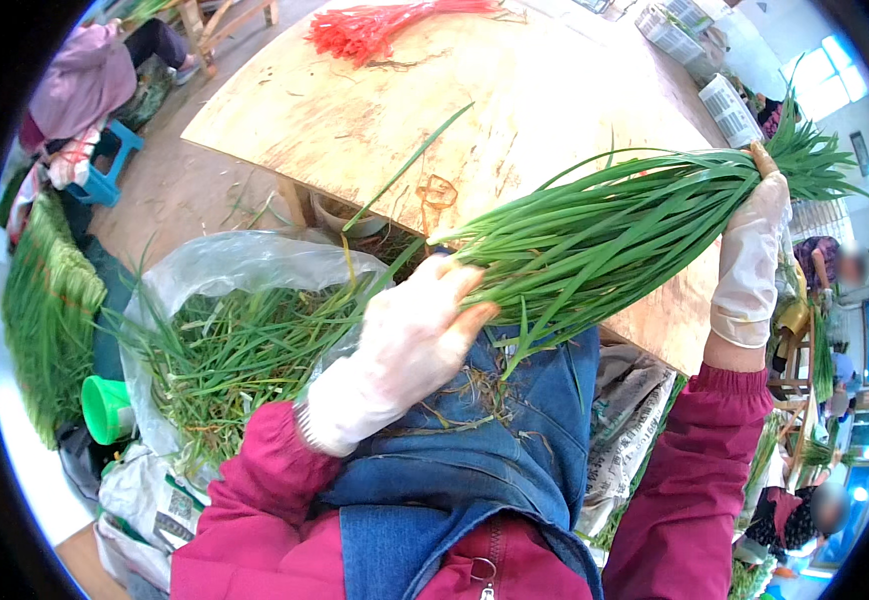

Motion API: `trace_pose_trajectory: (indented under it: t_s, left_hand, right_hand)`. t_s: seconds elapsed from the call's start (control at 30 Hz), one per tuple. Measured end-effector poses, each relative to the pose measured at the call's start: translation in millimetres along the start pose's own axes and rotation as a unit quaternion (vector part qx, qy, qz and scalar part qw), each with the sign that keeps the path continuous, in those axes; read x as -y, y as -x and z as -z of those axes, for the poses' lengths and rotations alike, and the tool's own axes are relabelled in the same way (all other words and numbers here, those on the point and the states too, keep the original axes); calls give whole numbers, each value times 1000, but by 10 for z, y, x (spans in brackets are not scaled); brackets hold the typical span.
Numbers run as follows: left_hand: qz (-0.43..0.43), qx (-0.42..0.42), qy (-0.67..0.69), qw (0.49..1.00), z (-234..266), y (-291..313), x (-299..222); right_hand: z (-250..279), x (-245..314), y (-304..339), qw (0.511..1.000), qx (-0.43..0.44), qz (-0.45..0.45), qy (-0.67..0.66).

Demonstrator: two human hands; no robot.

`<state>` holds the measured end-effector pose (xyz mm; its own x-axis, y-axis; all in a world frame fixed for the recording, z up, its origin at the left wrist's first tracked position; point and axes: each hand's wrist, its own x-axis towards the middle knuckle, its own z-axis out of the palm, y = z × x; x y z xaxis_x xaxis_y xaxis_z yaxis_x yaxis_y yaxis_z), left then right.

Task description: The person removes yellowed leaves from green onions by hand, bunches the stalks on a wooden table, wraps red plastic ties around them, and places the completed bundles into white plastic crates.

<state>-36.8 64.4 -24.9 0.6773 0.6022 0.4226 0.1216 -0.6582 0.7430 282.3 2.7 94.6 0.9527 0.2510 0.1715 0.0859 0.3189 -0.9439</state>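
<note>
A thick bunch of green Chinese chives point(605, 240) stretches across my lap and over the table's near edge. My gloved right hand point(755, 215) wraps round its leafy end, and the tips fan out beyond the thumb. At the stem end, my gloved left hand point(425, 330) has its bent fingers against the stalks; some fingertips are hidden among them. A stray leaf point(410, 168) sticks up from that end. Bits of dry leaf lie on my blue apron point(465, 450).
A wooden table point(335, 130) stands ahead, with red ties point(355, 35) at its far edge and a rubber band point(438, 192) nearer. To my left are a clear plastic bag point(205, 262) of loose leaves, a green cup point(105, 410) and stacked chives point(50, 310). Other people sit left and right.
</note>
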Motion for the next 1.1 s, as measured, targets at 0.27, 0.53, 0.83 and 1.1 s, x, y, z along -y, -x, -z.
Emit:
trace_pose_trajectory:
  t_s: [0.27,0.53,0.83,1.1]
  left_hand:
    - [-50,19,-50,997,-356,-334,110]
    - [252,233,492,800,-21,-617,-335]
    - [210,153,542,799,23,-693,-532]
    - [-37,156,708,688,698,-597,-530]
  right_hand:
    - [-29,94,101,1000,13,-5,-2]
    - [-238,272,468,998,-31,42,24]
    - [-222,318,719,993,40,109,2]
    - [-195,176,436,1000,-18,12,0]
